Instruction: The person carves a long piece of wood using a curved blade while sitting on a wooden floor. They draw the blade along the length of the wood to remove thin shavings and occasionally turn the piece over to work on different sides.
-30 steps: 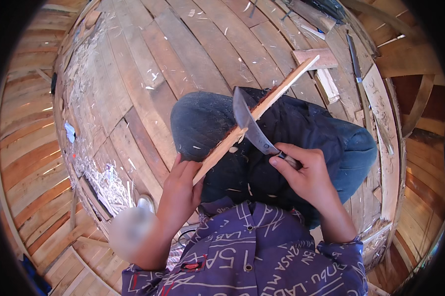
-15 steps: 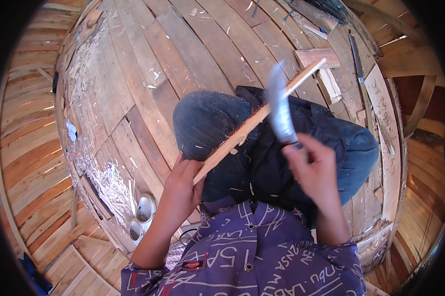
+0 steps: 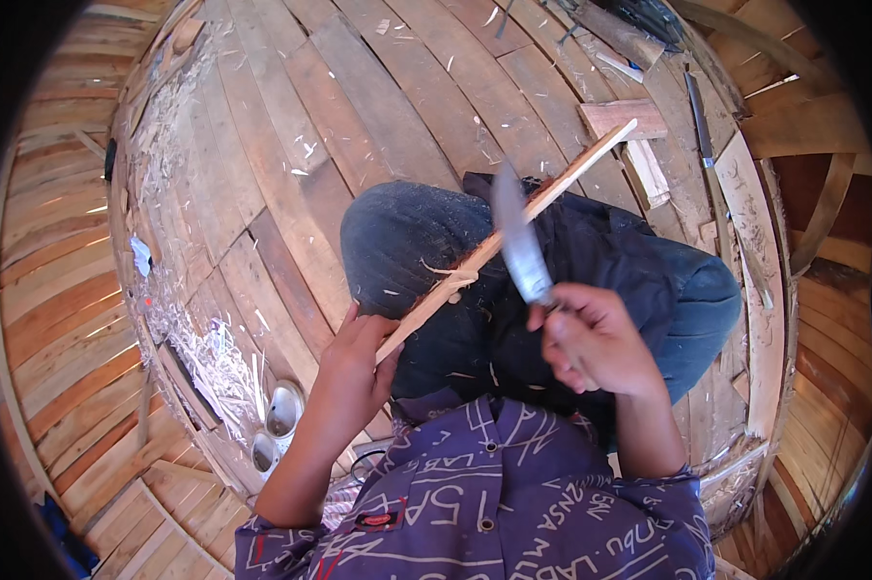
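Note:
My left hand [image 3: 361, 355] grips the near end of a long, thin strip of wood [image 3: 486, 249]. The strip slants up and to the right across my lap, pale on its cut side with reddish-brown bark along the upper edge. Curled shavings hang from its middle. In my right hand [image 3: 591, 338] is a knife [image 3: 521, 246] with a broad, slightly curved blade, its fingers closed round the handle. The blade is blurred and crosses the strip just past the middle; whether it touches the wood I cannot tell.
Wood shavings [image 3: 214, 353] are heaped on the plank floor [image 3: 359, 87] at the left, beside a pair of light shoes [image 3: 282, 411]. A second long blade or tool [image 3: 697, 118] and a reddish board [image 3: 624, 117] lie at the far right.
The knife has moved left and toward me along the strip, its blade swinging lower. A fresh curled shaving now stands at the strip's middle. My left hand has barely moved.

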`<state>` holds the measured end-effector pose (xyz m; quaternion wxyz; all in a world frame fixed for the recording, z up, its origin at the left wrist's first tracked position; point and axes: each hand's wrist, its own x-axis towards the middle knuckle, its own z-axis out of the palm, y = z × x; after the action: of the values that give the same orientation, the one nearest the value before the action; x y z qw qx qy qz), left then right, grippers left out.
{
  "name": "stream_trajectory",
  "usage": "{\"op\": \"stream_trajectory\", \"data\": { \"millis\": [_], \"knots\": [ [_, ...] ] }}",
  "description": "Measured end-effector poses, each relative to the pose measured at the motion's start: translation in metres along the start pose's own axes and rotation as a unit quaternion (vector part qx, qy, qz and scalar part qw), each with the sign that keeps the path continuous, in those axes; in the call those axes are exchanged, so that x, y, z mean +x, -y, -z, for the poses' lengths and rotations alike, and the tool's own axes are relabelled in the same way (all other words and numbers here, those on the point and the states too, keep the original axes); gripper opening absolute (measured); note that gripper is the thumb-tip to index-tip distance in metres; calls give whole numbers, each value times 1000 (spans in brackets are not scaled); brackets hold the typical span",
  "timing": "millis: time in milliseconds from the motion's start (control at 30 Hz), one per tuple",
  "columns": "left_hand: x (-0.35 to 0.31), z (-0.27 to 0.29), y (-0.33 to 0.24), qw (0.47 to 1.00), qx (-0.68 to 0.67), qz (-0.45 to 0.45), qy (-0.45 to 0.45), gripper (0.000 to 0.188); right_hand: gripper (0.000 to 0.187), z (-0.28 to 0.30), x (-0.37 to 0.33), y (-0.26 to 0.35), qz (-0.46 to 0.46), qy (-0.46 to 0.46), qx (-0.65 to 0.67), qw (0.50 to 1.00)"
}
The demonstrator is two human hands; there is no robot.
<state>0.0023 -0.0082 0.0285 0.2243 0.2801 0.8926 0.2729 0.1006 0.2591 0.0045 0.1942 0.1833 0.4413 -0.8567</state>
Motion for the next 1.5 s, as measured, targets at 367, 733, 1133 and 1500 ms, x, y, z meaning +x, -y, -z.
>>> {"op": "stream_trajectory", "data": {
  "millis": [367, 733, 1133, 1500],
  "knots": [
    [-1, -2, 1, 1000, 9, -10, -6, 13, 30, -29, -2, 0, 37, -86, -468, 879],
    [1, -1, -6, 999, 39, -14, -1, 13, 24, 11, 13, -6, -102, 103, -136, 980],
    [0, 7, -7, 999, 6, 37, 14, 12, 21, -3, 20, -13, -141, 121, 13, 983],
    [0, 1, -8, 1000, 17, 19, 8, 12, 30, -28, 14, -10, 42, -36, -303, 951]
  ]
}}
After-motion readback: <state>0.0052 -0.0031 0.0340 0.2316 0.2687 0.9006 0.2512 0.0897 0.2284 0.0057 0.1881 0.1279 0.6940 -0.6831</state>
